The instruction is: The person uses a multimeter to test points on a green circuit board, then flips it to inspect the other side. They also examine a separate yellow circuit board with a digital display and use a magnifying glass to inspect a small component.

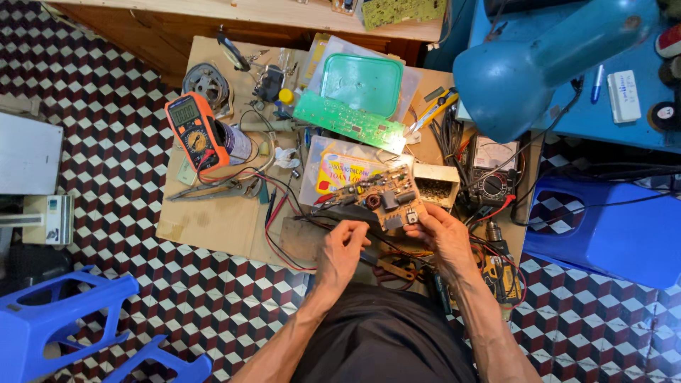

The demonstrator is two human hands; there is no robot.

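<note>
here, seen from above, the person holds a small brown circuit board (378, 197) over a low cluttered work table (213, 220). the right hand (443, 237) grips the board at its near right corner: the fingers (425, 214) curl up under and around the edge, with the thumb pressed on the top face beside a small white part. the board tilts slightly, its far end pointing up and left over a plastic bag with a yellow and red label (340, 170).

the left hand (344, 245) sits just beside the board's near left edge, fingers bunched closed in a pinch; what they pinch is too small to tell, though a dark wire (305, 220) runs out from about that spot. the fingertips are at the board's lower edge, touching or nearly so.

around it: an orange multimeter (193, 131) stands to the left, leaning on a metal can (237, 142). a long green circuit board (347, 122) lies beyond, partly on a green plastic lid (362, 81). a second, dark meter (491, 174) sits to the right, under a blue lamp shade (511, 78). red and black leads (273, 206) trail across the table. pliers (209, 190) lie near the multimeter. blue plastic stools (610, 234) stand on the patterned tile floor (106, 92).
</note>
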